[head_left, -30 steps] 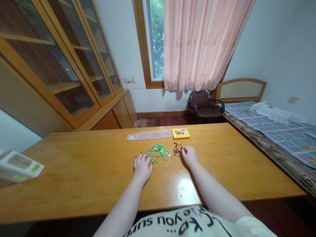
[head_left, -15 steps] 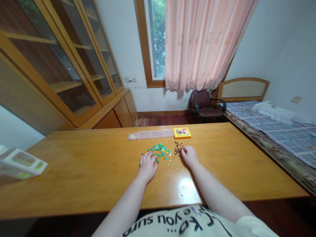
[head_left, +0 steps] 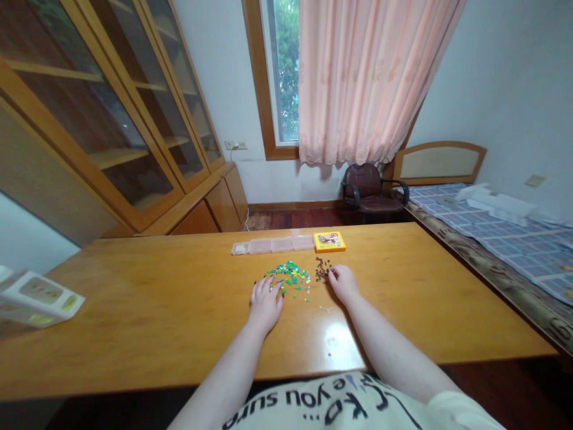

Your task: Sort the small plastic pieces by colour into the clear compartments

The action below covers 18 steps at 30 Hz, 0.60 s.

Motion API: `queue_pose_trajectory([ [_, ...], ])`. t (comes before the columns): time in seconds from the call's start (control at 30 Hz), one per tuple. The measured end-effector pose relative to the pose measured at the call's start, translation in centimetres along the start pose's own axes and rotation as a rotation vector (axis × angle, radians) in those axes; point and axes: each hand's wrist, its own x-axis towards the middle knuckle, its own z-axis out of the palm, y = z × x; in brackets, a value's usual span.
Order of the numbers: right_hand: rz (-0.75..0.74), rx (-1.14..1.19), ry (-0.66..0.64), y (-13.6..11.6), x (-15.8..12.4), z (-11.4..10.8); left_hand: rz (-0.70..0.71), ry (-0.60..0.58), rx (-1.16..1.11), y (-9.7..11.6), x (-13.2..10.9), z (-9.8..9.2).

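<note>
My left hand (head_left: 265, 303) lies flat on the table with its fingers spread. Its fingertips are at the near left edge of a loose pile of tiny green, blue, yellow and white building bricks (head_left: 292, 273). To the right is a smaller scatter of brown building bricks (head_left: 320, 270). My right hand (head_left: 342, 283) rests at the right edge of these, thumb and fingers drawn together. Whatever is between those fingertips is too small to make out. A few pale bits (head_left: 326, 309) lie on the wood nearer to me.
Beyond the bricks, a clear plastic compartment tray (head_left: 282, 245) stands beside a yellow box (head_left: 330, 242). On the left of the wooden table (head_left: 179, 310) is a white container (head_left: 42, 297). Past the table are an office chair (head_left: 371, 190) and a bed (head_left: 496, 230).
My left hand has shifted slightly left and toward me, its fingers drawing back from the coloured pile. My right hand stays by the brown bricks.
</note>
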Motion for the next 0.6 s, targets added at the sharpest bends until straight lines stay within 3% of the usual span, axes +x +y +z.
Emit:
queue_pose_trajectory([
  [0.23, 0.003, 0.002, -0.006, 0.1, 0.0, 0.0, -0.099, 0.079, -0.032, -0.6, 0.2, -0.3],
  [0.6, 0.013, 0.005, -0.005, 0.2, 0.0, 0.1, 0.001, 0.042, 0.038, 0.3, -0.2, -1.2],
])
